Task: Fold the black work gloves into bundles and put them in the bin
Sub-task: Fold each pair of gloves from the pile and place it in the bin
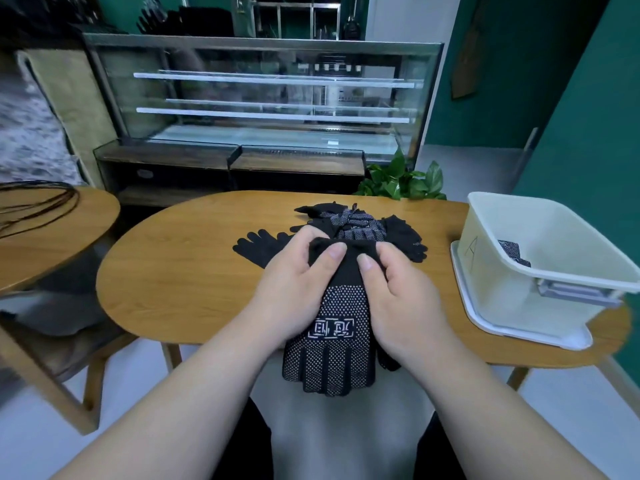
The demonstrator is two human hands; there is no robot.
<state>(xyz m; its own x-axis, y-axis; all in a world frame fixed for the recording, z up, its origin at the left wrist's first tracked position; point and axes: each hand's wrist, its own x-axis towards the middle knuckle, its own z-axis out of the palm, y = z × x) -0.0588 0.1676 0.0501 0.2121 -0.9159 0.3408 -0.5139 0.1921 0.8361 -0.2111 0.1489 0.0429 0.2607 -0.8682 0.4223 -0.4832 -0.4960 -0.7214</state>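
A pair of black work gloves [332,344] with white grip dots hangs over the table's near edge, fingers pointing down toward me. My left hand [294,289] and my right hand [398,299] both pinch the plain black cuff end at the top, thumbs on top of the fabric. Behind them lies a pile of black gloves [367,226] on the wooden table [180,271]. The white bin [540,268] stands at the right with one dark glove bundle [514,252] inside.
The bin sits on a white lid or tray [485,323] near the table's right end. A second wooden table [41,237] with dark cords is at the left. A glass display case [263,98] and a green plant [401,181] stand behind.
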